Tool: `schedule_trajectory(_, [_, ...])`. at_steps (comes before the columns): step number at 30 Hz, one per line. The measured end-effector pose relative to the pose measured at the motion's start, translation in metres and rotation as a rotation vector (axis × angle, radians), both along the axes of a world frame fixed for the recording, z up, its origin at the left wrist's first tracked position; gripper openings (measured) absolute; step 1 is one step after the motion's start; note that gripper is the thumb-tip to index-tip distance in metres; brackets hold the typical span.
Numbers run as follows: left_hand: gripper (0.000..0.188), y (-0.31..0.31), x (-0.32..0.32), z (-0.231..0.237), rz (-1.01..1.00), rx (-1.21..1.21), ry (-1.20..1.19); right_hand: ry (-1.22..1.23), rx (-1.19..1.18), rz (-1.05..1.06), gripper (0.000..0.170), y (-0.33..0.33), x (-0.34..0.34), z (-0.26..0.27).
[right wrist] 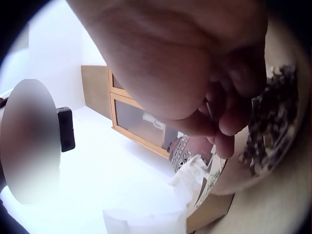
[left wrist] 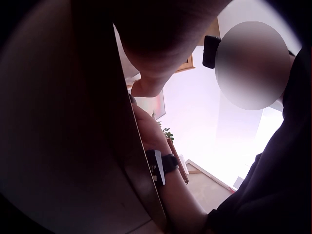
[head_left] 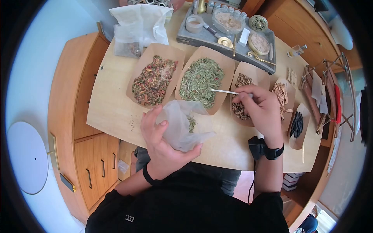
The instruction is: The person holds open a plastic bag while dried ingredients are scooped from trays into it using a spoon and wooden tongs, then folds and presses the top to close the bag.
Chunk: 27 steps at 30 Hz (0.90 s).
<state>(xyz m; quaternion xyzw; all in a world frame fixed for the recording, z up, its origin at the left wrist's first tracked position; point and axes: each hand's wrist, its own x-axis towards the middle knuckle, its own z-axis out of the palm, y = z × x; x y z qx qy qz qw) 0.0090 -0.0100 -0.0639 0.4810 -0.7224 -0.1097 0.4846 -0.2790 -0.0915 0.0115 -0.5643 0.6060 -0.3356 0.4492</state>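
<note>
My left hand (head_left: 165,149) holds a translucent white pouch (head_left: 176,130) by its lower side, with the mouth spread apart and a small heap of dried green herb (head_left: 192,124) inside. In my right hand (head_left: 262,108) a thin white stick-like tool (head_left: 225,91) is pinched between thumb and fingers, pointing left. Its tip overlaps the chopped green herb (head_left: 202,79) in a brown paper tray (head_left: 229,64). Beneath the right hand is another tray of brown dried pieces (head_left: 239,108), also seen in the right wrist view. The left wrist view hides the pouch.
A paper tray of reddish mixed herbs (head_left: 153,83) stands at left, with trays of pale shavings (head_left: 279,93) and black sticks (head_left: 297,124) at right. Behind are a grey tray (head_left: 186,37) of jars and brass tools, and white plastic bags (head_left: 143,23). A wooden rack (head_left: 311,89) borders the right.
</note>
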Motion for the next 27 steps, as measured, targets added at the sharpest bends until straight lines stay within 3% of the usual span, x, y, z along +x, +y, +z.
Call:
schedule_trajectory(7, [0.122, 0.001, 0.000, 0.001, 0.016, 0.013, 0.001, -0.292, 0.113, 0.001, 0.023, -0.003, 0.008, -0.006])
schedule_trajectory(17, [0.132, 0.001, 0.000, 0.010, 0.002, 0.044, -0.043, -0.351, 0.124, -0.039, 0.023, -0.002, 0.003, 0.006])
schedule_trajectory(24, [0.128, 0.010, 0.001, 0.010, 0.047, -0.038, -0.113, -0.396, 0.101, 0.191, 0.022, 0.014, -0.003, 0.013])
schedule_trajectory(27, [0.123, 0.028, 0.007, 0.011, 0.026, -0.116, -0.255, -0.265, -0.109, 0.111, 0.025, 0.009, -0.015, 0.010])
